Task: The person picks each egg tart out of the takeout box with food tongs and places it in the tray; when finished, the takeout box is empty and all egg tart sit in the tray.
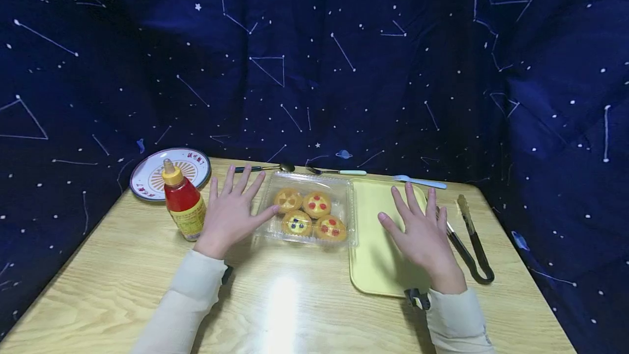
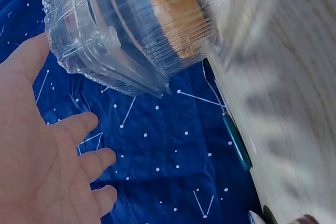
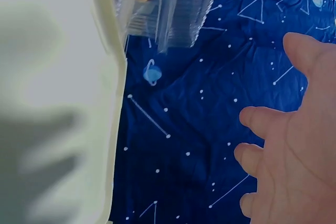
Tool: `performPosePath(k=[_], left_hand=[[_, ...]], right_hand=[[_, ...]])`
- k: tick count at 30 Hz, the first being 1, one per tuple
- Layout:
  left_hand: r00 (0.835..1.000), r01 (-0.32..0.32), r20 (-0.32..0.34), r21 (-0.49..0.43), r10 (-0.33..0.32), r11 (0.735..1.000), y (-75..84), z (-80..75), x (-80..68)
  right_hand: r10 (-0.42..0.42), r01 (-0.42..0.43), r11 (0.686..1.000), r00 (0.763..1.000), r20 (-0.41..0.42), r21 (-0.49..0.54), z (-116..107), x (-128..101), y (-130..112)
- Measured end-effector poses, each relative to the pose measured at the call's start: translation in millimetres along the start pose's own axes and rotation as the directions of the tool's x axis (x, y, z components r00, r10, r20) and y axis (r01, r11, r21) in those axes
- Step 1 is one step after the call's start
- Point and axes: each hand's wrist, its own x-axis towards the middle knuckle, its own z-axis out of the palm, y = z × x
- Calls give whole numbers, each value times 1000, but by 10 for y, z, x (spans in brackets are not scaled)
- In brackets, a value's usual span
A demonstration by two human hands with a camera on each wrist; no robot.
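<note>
My left hand [image 1: 231,217] is spread with straight fingers between the sauce bottle and the clear plastic box [image 1: 267,228], its thumb overlapping the box's left side in the head view. Inside the box sit several egg tarts [image 1: 316,205] with fruit-like toppings. The red squeeze bottle [image 1: 185,201] with a yellow cap and label stands upright left of that hand. My right hand [image 1: 422,236], fingers also spread, is over the right part of the pale yellow tray [image 1: 371,234]. Both palms appear bare in the wrist views, the left [image 2: 42,145] and the right [image 3: 294,150].
A patterned plate [image 1: 142,179] lies at the back left behind the bottle. Along the back edge are a dark spoon [image 1: 286,167], a fork with a pale green handle [image 1: 351,172] and a blue fork [image 1: 427,183]. Black-handled tongs [image 1: 479,253] lie right of the tray. A starry cloth [image 1: 314,70] hangs behind.
</note>
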Motion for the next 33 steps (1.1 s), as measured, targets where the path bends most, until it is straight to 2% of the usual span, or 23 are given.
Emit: performPosePath(k=[21, 26, 33], left_hand=[[1000, -9, 4, -23, 9, 1000, 73, -51, -33], [1000, -2, -4, -26, 2, 1000, 61, -48, -53], [1000, -24, 0, -107, 24, 994, 83, -64, -142]], right_hand=[[21, -21, 1000, 999, 43, 1, 105, 14, 44], [18, -19, 1000, 999, 34, 17, 107, 15, 18], [33, -31, 998, 999, -36, 59, 153, -24, 23]])
